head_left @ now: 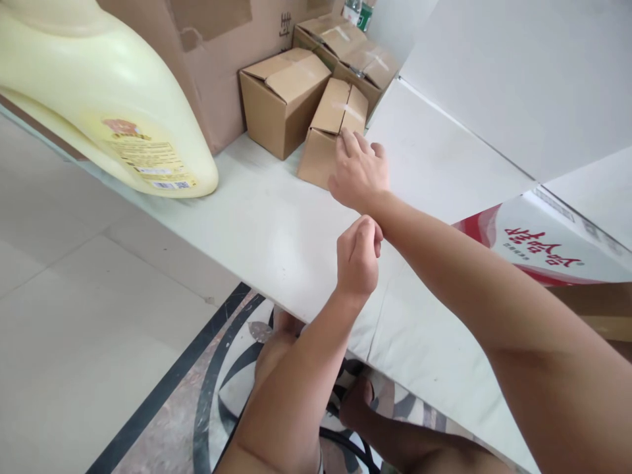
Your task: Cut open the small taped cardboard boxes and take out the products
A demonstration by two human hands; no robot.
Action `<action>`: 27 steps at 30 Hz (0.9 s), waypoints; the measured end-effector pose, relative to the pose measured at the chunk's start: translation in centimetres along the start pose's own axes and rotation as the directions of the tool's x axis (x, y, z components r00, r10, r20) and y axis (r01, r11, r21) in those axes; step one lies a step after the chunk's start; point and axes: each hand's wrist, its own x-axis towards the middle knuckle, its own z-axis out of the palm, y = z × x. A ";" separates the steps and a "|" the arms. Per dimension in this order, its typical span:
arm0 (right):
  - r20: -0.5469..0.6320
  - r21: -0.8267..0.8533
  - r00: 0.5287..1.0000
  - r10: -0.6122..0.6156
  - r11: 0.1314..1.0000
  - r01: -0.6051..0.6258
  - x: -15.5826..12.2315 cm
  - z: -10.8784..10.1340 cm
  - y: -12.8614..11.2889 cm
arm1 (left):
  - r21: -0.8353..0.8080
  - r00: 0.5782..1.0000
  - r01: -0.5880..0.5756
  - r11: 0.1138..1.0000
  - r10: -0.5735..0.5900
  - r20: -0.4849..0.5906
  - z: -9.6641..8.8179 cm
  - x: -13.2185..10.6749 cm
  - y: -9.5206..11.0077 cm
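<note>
My right hand (360,168) reaches across the white surface to a small brown cardboard box (340,108). Its fingers are stretched out and rest at the near top edge of that box, which is closed with clear tape. Below it, close to my right wrist, my left hand (358,257) is curled into a fist. The inside of the fist is hidden, so I cannot tell whether it holds anything. A second small cardboard box (284,102) stands just left of the first. Behind them are more taped cardboard boxes (360,56).
A large pale yellow jug (143,125) stands at the left edge of the white tabletop (276,224). Behind it rises a big cardboard carton (212,72). Bottles (358,13) show at the back. A red and white printed box (533,243) is at the right.
</note>
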 end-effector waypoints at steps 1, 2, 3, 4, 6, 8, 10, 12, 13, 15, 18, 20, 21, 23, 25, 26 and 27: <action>0.004 0.007 1.000 0.008 1.000 -0.008 -0.3 0.2 0.3 | 0.007 1.000 -0.009 1.000 0.009 0.000 0.1 -0.1 -0.1; -0.003 0.026 1.000 0.005 1.000 -0.005 -0.6 0.4 0.7 | 0.018 1.000 -0.021 1.000 0.021 -0.002 0.2 -0.1 -0.1; -0.023 0.053 1.000 -0.006 0.999 0.007 -1.2 0.6 1.1 | 0.032 0.999 -0.036 0.999 0.036 -0.006 0.3 -0.2 -0.1; -0.050 0.082 0.998 -0.024 0.996 0.028 -1.9 0.7 1.6 | 0.047 0.998 -0.056 0.997 0.056 -0.013 0.4 -0.2 -0.2; -0.109 0.120 0.992 -0.063 0.990 0.076 -4.2 0.8 2.3 | 0.072 0.993 -0.103 0.992 0.107 -0.046 0.6 -0.3 -0.1; -0.139 0.111 0.987 -0.081 0.989 0.097 -7.4 0.4 3.2 | 0.094 0.980 -0.156 0.983 0.167 -0.113 0.6 -0.4 0.0; -0.128 0.064 0.989 -0.069 0.995 0.078 -11.3 -0.3 4.2 | 0.111 0.954 -0.214 0.971 0.232 -0.191 0.6 -0.4 0.1; -0.108 0.017 0.993 -0.052 0.998 0.054 -15.8 -1.0 5.4 | 0.142 0.922 -0.261 0.955 0.290 -0.256 0.4 -0.2 0.2; -0.106 0.000 0.993 -0.048 0.999 0.048 -18.2 -1.4 6.0 | 0.174 0.908 -0.276 0.945 0.315 -0.276 0.2 -0.1 0.1; -0.156 -0.027 0.986 -0.064 0.998 0.061 -23.4 -2.0 6.9 | 0.266 0.886 -0.281 0.922 0.356 -0.297 0.0 0.2 -0.1; -0.281 -0.047 0.957 -0.071 0.997 0.060 -31.8 -2.4 7.0 | 0.378 0.903 -0.250 0.892 0.355 -0.241 0.0 0.5 -0.8; -0.310 -0.017 0.948 -0.071 0.997 0.069 -37.0 -2.3 6.2 | 0.394 0.954 -0.221 0.892 0.282 -0.102 0.4 0.5 -1.4; -0.324 0.019 0.944 -0.054 0.998 0.064 -39.3 -2.1 5.7 | 0.393 0.975 -0.203 0.897 0.224 -0.008 0.8 0.4 -1.7; -0.394 0.137 0.917 0.060 0.991 -0.006 -42.7 -1.5 5.0 | 0.398 0.982 -0.161 0.903 0.104 0.160 1.9 0.2 -2.6; -0.461 0.288 0.840 0.285 0.944 -0.163 -44.6 -0.6 5.1 | 0.411 0.968 -0.147 0.900 0.046 0.246 3.2 -0.1 -3.7; -0.482 0.350 0.777 0.406 0.902 -0.255 -45.1 -0.1 5.5 | 0.412 0.964 -0.157 0.898 0.048 0.262 3.9 -0.2 -4.4; -0.488 0.394 0.701 0.521 0.847 -0.356 -45.4 0.5 6.2 | 0.405 0.960 -0.171 0.898 0.060 0.273 4.5 -0.3 -5.0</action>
